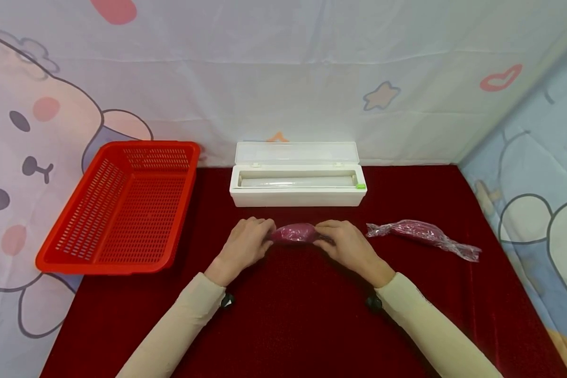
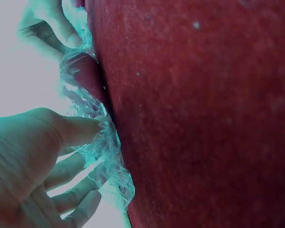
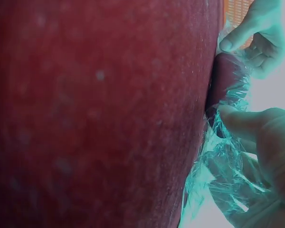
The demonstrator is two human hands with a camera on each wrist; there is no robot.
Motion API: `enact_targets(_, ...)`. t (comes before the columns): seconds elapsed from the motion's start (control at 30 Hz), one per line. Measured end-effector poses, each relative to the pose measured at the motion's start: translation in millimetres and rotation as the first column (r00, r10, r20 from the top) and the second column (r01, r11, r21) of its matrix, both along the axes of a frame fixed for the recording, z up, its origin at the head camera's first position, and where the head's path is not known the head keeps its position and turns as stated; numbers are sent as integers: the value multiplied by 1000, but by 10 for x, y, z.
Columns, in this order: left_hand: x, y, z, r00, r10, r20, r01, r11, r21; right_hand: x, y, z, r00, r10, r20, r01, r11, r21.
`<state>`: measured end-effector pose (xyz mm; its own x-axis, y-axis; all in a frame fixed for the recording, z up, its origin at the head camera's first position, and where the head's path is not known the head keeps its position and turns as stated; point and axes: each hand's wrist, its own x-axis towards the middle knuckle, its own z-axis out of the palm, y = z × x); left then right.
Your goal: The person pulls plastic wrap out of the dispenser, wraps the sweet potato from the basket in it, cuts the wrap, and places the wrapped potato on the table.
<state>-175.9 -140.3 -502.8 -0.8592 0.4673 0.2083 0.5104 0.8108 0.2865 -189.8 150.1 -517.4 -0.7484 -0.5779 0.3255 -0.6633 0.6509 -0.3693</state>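
A purplish-red oblong thing [image 1: 294, 233], which looks like a sweet potato, lies on the dark red cloth, wrapped in clear cling film [image 2: 115, 164]. My left hand [image 1: 245, 244] pinches the gathered film at its left end, thumb against fingers. At the other end, my right hand [image 1: 347, 247] pinches the film the same way. Crinkled film trails past the fingers in both wrist views. Off to the right lies a second wrapped purplish-red thing [image 1: 422, 231], its film ends twisted and flared.
Behind the hands stands a white cling film box [image 1: 297, 198], its clear lid raised and a roll inside. A red plastic basket [image 1: 179, 220] sits at the left. The red cloth [image 1: 302, 315] covers the table, and a printed curtain [image 1: 288, 94] hangs behind.
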Motion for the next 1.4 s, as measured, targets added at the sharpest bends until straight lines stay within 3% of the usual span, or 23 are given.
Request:
enact_targets(0.17,-8,12,11,999,49,19,-48,998,-41,-14,5,1,998,-23,61,20,999,50)
enact_targets(0.5,-36,-4,-15,995,90,38,-87,993,-73,-52,21,2,998,-13,66,11,1000,28)
enact_targets(0.63,-27,-22,-1,995,81,51,-77,994,-71,-54,45,29,994,-17,105,11,998,62)
enact_targets(0.8,-1,-46,47,990,59,126,-51,997,-62,-83,72,55,994,-1,106,-4,999,41)
enact_targets(1.03,-16,-78,53,994,36,100,-35,999,-19,-98,89,30,995,23,94,-22,1000,-7)
enact_targets(1.4,47,-194,80,986,-41,161,45,999,-19,0,149,37,981,78,178,-80,997,6)
